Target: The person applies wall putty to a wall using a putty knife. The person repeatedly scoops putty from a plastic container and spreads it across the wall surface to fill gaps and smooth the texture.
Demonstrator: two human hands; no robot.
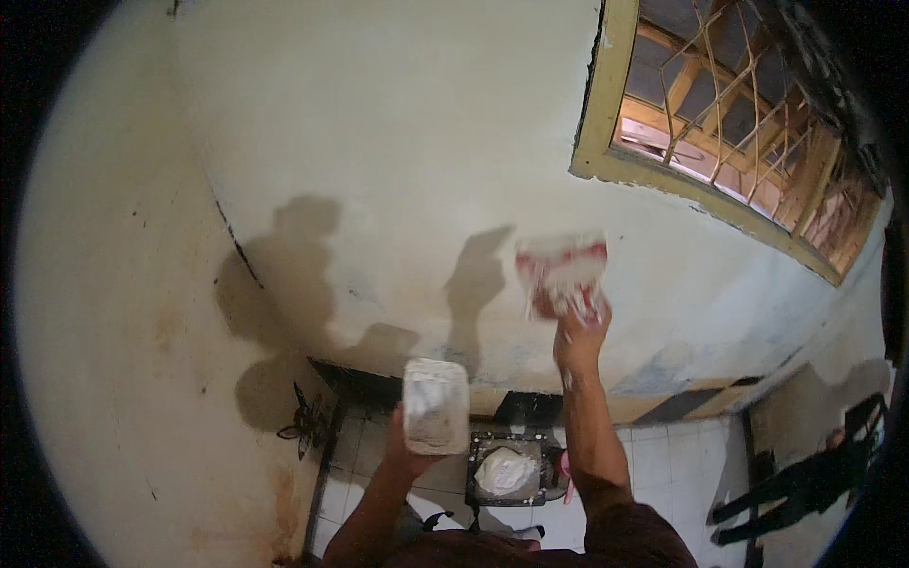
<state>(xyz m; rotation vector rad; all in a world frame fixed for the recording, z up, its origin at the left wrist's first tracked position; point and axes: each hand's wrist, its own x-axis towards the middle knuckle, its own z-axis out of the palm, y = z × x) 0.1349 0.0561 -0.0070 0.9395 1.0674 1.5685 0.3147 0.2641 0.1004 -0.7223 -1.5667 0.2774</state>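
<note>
My left hand grips a whitish rectangular tub from its left side and underneath. White paste smears the tub's inside. Raised in front of the wall, my right hand is closed around a wide, flat scraper, red and off-white and blurred by motion. Its blade is close to the cream wall; whether it touches cannot be told. White specks dot my right wrist. Between my forearms, lower down, a mound of white paste sits on a dark square stool.
A yellow-framed window with a metal grille is at the upper right. Black and tan tiles run along the wall's foot above a white tiled floor. A person in dark clothes stands at the right. Something pink is beside the stool.
</note>
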